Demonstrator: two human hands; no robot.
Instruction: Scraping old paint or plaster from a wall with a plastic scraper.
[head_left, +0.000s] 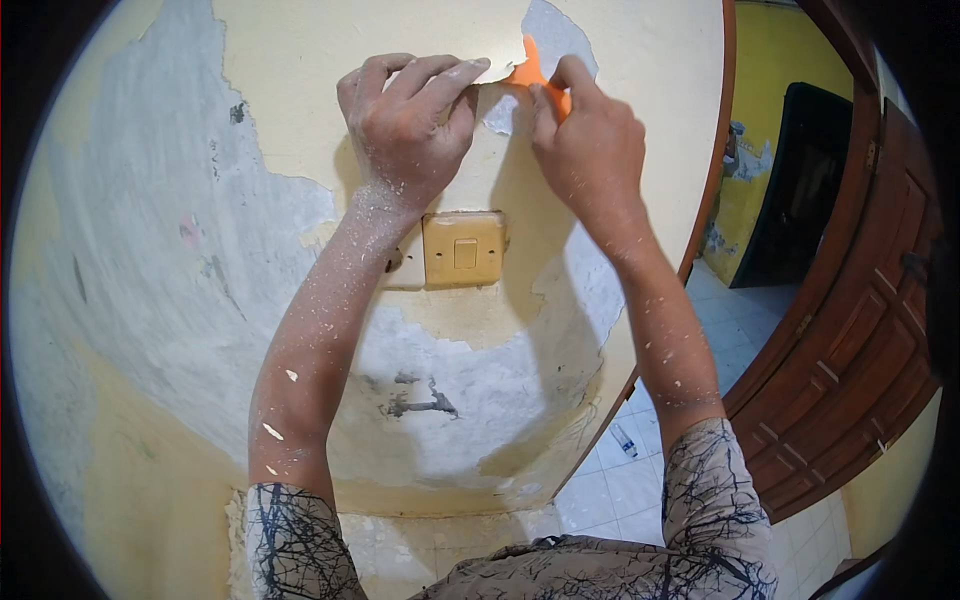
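My right hand (592, 135) grips an orange plastic scraper (531, 71); its broad end rests against the wall at the edge of lifted paint. Beside it on the left, my left hand (412, 124) pinches a loose paint flap (495, 73) between thumb and fingers. The cream paint (300, 45) is still on the wall around both hands. A grey bare patch (559, 34) shows above the scraper, and a smaller one (501, 114) lies below the flap. White dust and paint chips cling to my left forearm (304, 352).
Below my hands, a yellowed light switch (465, 255) juts from the wall. Large stripped grey plaster (165, 225) spreads to the left. At right stand a door frame and an open brown wooden door (862, 315). A plastic bottle (624, 441) lies on the tiled floor (592, 495).
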